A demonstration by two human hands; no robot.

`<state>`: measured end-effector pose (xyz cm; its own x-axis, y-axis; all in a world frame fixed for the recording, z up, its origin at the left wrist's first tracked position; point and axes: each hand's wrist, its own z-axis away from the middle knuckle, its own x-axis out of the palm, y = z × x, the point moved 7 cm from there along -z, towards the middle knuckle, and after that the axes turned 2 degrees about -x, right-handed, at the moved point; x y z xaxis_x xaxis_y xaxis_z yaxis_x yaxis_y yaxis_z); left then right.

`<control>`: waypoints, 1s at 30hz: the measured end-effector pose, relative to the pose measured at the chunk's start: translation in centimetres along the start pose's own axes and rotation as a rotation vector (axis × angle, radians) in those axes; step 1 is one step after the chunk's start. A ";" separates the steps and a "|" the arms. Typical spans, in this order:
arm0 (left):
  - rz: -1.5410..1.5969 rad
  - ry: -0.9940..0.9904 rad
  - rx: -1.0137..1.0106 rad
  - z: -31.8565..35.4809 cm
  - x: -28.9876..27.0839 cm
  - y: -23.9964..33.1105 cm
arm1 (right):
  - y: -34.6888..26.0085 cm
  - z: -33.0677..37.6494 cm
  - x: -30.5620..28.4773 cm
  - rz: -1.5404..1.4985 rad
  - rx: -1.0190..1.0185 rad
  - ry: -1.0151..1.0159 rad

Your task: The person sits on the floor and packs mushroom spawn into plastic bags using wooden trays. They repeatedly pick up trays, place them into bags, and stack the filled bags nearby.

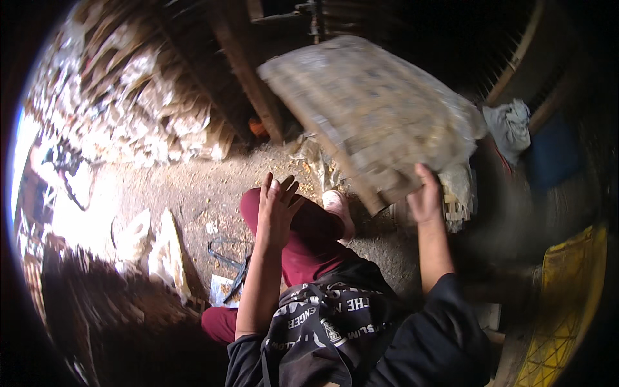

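A large flat tray (380, 103) of greyish-tan pieces in rows, covered with clear plastic and edged with a wooden strip, slants across the view ahead of me, smeared by motion. My right hand (425, 198) is at its near right edge, thumb laid over the plastic, the other fingers mostly hidden. To the left, my left hand (277, 201) is raised above my bent knee, fingers apart and holding nothing. It is clear of the tray. What the pieces are I cannot make out.
Layered pale sheets (148, 97) are heaped at the far left beside a wooden post (248, 71). A grey cloth bag (508, 129) hangs at the right, above a blue container (554, 155). A yellow crate (561, 303) stands near right. Crumbs and a black strap (240, 277) lie on the floor.
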<state>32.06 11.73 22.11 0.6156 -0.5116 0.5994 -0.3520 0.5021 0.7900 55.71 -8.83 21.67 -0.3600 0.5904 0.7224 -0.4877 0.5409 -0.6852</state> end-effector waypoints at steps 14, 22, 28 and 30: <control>-0.160 0.598 0.258 -0.3 -20.6 -0.9 | 7.9 -7.6 -2.1 0.902 0.095 -1.067; -0.662 0.738 0.217 8.4 -37.0 1.5 | -4.8 -24.2 -29.4 2.198 -0.352 0.518; -0.650 0.848 0.194 11.2 -36.5 1.4 | -3.9 -24.9 -30.5 2.664 0.042 0.194; -0.651 0.830 0.184 9.8 -36.3 1.5 | -2.7 -23.0 -30.3 2.792 -0.162 0.111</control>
<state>2.30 24.21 2.85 0.9860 0.0263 -0.1644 0.1584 0.1551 0.9751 86.22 -14.38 -0.56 0.2751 -0.2983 -0.9140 0.5343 -0.7429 0.4033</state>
